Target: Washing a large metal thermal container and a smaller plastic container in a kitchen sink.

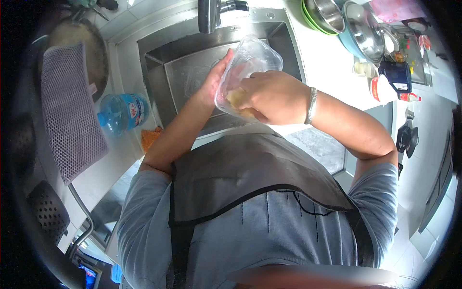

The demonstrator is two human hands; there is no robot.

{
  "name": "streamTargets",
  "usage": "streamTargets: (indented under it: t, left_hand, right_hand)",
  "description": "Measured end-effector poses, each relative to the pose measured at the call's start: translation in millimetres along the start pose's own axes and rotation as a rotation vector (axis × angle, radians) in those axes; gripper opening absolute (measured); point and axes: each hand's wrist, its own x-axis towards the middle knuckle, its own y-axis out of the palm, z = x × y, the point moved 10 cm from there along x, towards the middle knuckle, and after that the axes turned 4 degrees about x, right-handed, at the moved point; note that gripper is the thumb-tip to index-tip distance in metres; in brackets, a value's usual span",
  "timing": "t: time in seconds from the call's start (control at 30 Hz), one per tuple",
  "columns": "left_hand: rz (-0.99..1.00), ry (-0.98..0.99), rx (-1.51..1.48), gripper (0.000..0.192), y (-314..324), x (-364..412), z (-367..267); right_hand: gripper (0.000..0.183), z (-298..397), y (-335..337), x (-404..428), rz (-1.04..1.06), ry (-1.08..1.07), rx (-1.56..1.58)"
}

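A clear plastic container (265,54) is tilted over the stainless steel sink (180,65). My left hand (216,77) supports its left side and underside, fingers partly seen through the plastic. Inside the container's lower end, my right hand (278,97) presses a yellowish sponge (236,98) against the wall; some of its fingers are hidden. Another clear container (196,79) appears to lie on the sink floor, behind my left forearm. The black faucet (207,18) stands at the sink's far edge.
At left are a large water bottle (124,112), an orange cloth (151,138) and a hanging mesh cloth (74,115). Metal bowls (326,16), a blue basin with a glass lid (362,32), a dark blue jug (395,76) and a white tub (380,89) stand on the right counter.
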Motion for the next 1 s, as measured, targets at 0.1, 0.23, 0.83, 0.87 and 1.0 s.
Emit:
streamTargets:
  t: [0.1, 0.23, 0.83, 0.87, 1.0]
  left_hand:
    - [-0.369, -0.062, 0.306, 0.070, -26, -6, -3]
    - [-0.153, -0.049, 0.258, 0.074, -64, 3, 2]
    - [-0.160, 0.371, 0.263, 0.066, -55, -52, -26]
    - [-0.160, 0.373, 0.261, 0.066, -58, -52, -26]
    - [-0.214, 0.331, 0.265, 0.053, -66, -47, -20]
  right_hand:
    - [0.030, 7, -2, -2, -0.100, -0.045, 0.071]
    - [0.033, 1, 7, 11, -0.113, 0.066, 0.163]
    - [0.033, -56, 8, 32, -0.285, 0.254, 0.273]
    - [0.032, -48, 14, 34, -0.192, 0.245, 0.280]
    - [0.026, -28, 30, 31, -0.050, -0.015, 0.050]
